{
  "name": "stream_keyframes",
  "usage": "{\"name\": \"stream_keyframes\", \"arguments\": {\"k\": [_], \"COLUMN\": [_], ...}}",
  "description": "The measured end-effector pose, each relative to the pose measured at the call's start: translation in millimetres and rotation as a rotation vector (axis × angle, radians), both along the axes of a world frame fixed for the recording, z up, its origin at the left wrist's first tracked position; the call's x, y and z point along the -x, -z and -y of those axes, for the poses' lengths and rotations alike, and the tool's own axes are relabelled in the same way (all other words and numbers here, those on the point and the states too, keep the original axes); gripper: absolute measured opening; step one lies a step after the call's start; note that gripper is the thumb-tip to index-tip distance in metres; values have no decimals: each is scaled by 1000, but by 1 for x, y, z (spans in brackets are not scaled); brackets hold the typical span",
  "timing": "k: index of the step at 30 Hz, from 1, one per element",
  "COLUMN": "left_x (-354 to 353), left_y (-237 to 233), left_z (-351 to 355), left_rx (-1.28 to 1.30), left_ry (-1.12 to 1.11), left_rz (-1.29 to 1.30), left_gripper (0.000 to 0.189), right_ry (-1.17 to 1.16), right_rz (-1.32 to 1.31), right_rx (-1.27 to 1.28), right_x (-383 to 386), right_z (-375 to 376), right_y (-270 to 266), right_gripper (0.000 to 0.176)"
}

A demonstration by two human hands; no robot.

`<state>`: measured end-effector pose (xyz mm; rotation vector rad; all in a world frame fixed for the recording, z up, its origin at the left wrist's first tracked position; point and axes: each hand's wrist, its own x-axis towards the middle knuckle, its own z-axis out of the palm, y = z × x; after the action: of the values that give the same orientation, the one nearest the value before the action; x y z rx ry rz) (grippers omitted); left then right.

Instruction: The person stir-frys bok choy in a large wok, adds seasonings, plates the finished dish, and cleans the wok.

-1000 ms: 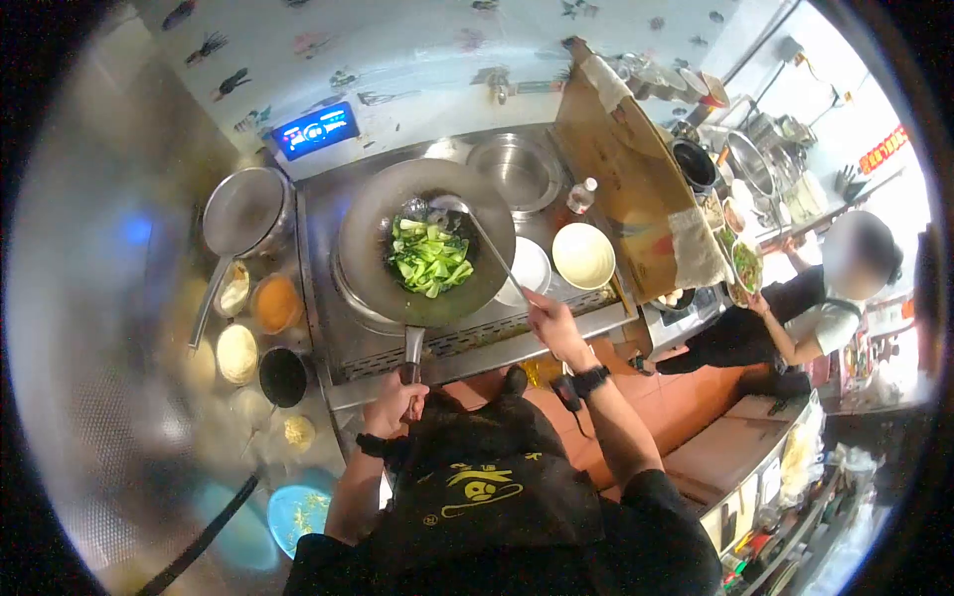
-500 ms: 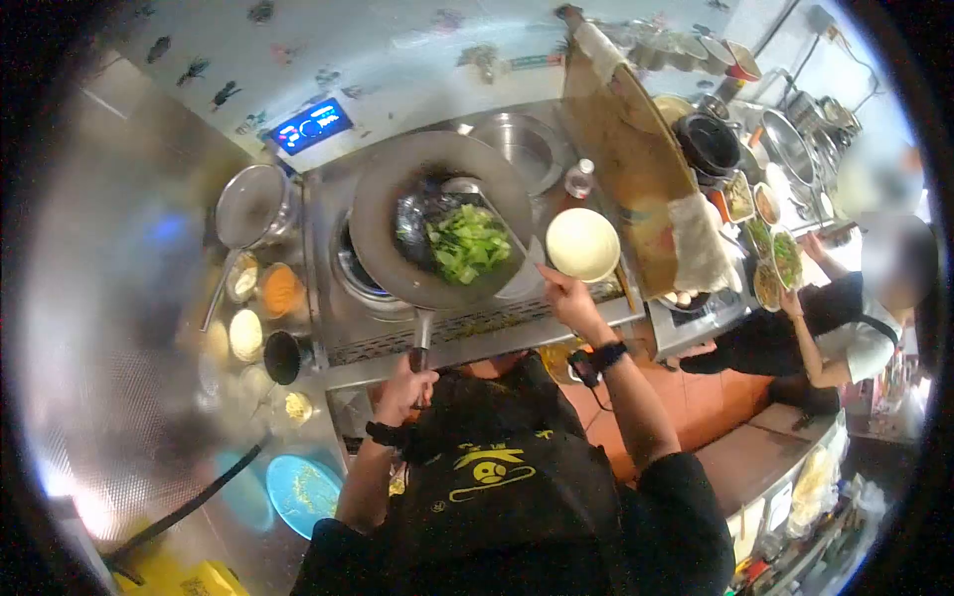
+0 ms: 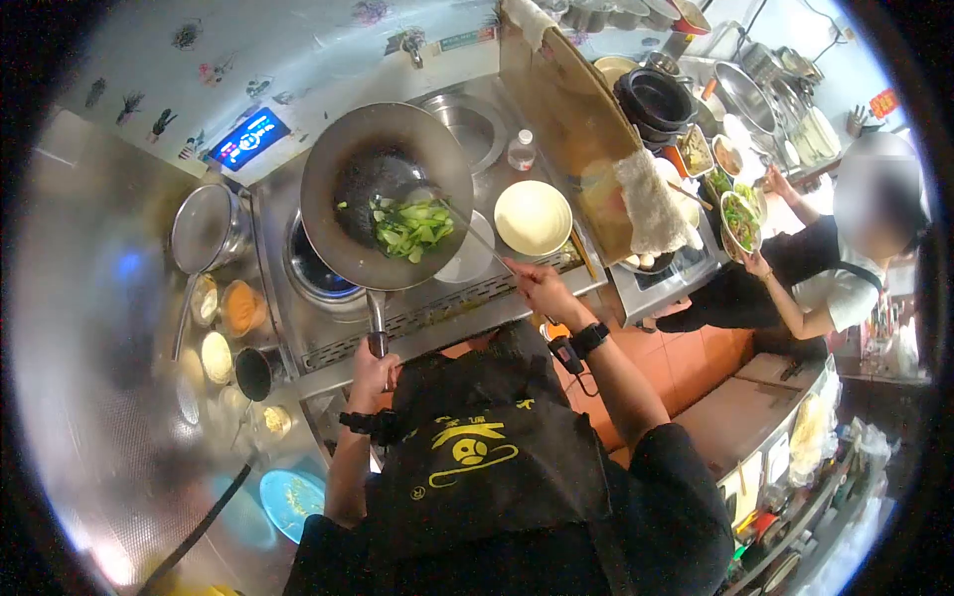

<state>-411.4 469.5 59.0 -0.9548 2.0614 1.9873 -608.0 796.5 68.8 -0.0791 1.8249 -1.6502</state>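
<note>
My left hand is wrapped around the handle of a wok, which sits off-centre to the right of a burner. Chopped green leafy vegetables lie in the lower right of the pan. Closed around the end of a long-handled metal ladle is my right hand. The ladle reaches over the wok's right rim, and its head is among the greens, hard to make out. A cream-coloured bowl stands just beyond my right hand, with a pale plate partly under the wok's edge.
A metal pot and a small bottle stand behind. On the left are a strainer pot, several ingredient containers and a blue bowl. A tall board stands right; beyond it, a co-worker holds a dish.
The whole view has swung, shifting the scene leftward. The ladle's head has dropped from the wok's back wall toward the greens. The co-worker's dish has shifted relative to the counter.
</note>
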Motion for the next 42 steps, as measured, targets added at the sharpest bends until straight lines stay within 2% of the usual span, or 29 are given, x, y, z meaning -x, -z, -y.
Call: {"name": "stream_keyframes", "arguments": {"k": [2, 3, 4, 6, 7, 9, 10, 12, 13, 15, 17, 21, 23, 26, 27, 29, 30, 32, 33, 35, 36, 38, 39, 40, 42], "left_x": [0, 1, -1, 3, 2, -3, -5, -7, -10, -14, -16, -16, -20, -16, -19, -25, -24, -21, -16, -2, 0, 4, 2, 3, 6], "left_y": [3, 0, -3, -3, -1, 12, 21, 33, 37, 46, 52, 54, 69, 36, 46, 80, 83, 87, 76, 41, 37, 28, 31, 25, 15], "left_z": [-1, -1, -1, -6, -5, -3, -2, -2, -2, -5, -10, -8, -3, -12, -7, 10, 9, 9, 7, -3, -4, -3, -5, -6, -10], "left_rx": [36, 76, 74, 175, 142, 146, 162, 189, 197, 194, 282, 327, 377, 348, 354, 728, 732, 754, 759, 396, 406, 338, 331, 349, 242], "left_ry": [18, 28, 31, 25, 32, 39, 34, 58, 62, 56, 12, 9, 38, 4, 8, 82, 84, -8, -12, -51, -55, -26, -54, -61, -18], "left_rz": [16, 26, 52, 59, 36, 28, 8, -15, -33, -47, -53, -19, -123, -21, -21, -171, -174, -258, -261, -57, -59, 0, 5, 5, -35], "left_gripper": [29, 28, 28, 28, 29, 30, 31, 34, 38, 42, 55, 66, 68, 65, 65, 60, 60, 35, 35, 36, 36, 54, 42, 42, 37], "right_ry": [-56, -66, -44, -59, -48, -21, -16, -10, 32, 27, 5, -4, -75, -64, -58, -128, -124, -139, -139, -263, -262, -168, -157, -158, -81], "right_rz": [-74, -16, -178, -113, -102, -270, -259, -18, 23, -15, -120, -124, -504, -545, -558, -588, -590, -740, -745, -695, -698, -713, -731, -734, -629], "right_rx": [-19, -145, -130, -73, -83, -59, -70, -154, -168, -244, -344, -328, -378, -345, -334, -478, -475, -465, -460, -626, -616, -506, -377, -358, -86], "right_x": [-1, -2, -4, -10, -14, -25, -30, -33, -36, -40, -41, -35, -32, -30, -31, -33, -35, -46, -51, -57, -59, -57, -52, -48, -44], "right_z": [-5, -4, -4, -13, -16, -20, -20, -20, -20, -19, -20, -17, -18, -10, -9, -9, -13, -28, -36, -51, -53, -50, -42, -29, 4], "right_y": [9, 1, 21, 40, 41, 42, 31, 7, 4, -9, -18, -32, -11, 2, 7, 16, 17, 16, 8, -16, -17, -16, -16, -21, -29], "right_gripper": [43, 45, 46, 46, 46, 46, 46, 45, 44, 44, 43, 43, 45, 46, 47, 50, 50, 53, 53, 56, 56, 60, 54, 54, 47]}}
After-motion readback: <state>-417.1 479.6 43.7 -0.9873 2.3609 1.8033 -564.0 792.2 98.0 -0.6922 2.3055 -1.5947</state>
